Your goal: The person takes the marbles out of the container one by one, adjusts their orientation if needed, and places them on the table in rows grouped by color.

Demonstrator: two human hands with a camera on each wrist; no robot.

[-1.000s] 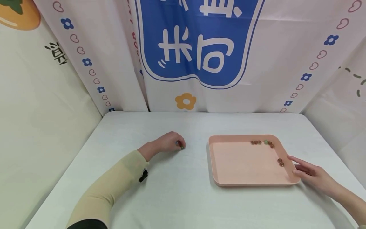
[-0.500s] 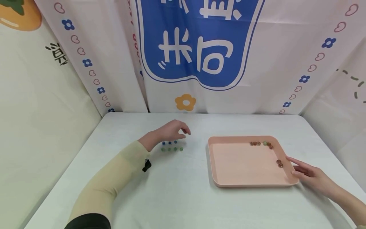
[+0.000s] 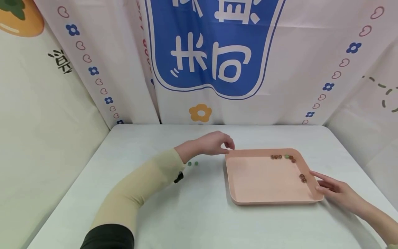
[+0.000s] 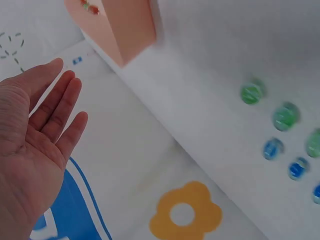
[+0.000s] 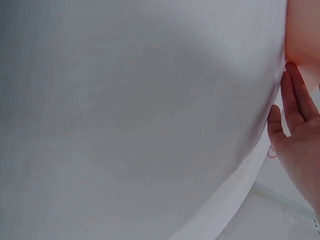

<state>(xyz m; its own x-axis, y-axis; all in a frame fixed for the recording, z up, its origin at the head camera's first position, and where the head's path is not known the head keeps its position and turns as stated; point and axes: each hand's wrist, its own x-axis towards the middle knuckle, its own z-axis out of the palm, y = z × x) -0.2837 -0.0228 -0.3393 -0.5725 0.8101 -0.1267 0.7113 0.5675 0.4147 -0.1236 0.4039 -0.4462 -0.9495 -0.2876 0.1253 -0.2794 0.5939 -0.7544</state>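
the left hand [image 3: 212, 143] is hovering by the far left corner of a peach tray [image 3: 264, 180]; its fingers are bending loosely, standing apart from the thumb and clasping nothing. whether the thumb is touching the rim, i cannot tell. the right hand [image 3: 342, 193] is resting against the tray's right side, its fingers lying fairly straight and apart from the thumb, touching the edge rather than clamping it. inside the tray, brown beads [image 3: 276, 157] are sitting in small groups: three along the far wall, two by the far right corner beside a single green bead [image 3: 286, 156], two more near the right wall. the tray itself is lying flat on the right part of a white table [image 3: 192, 214]. left of it, green beads [image 4: 286, 117] and blue beads [image 4: 297, 169] are resting on the table, partly hiding under the left arm's pale sleeve [image 3: 149, 180] in the head view. a printed backdrop [image 3: 280, 110] is hanging behind the far edge.
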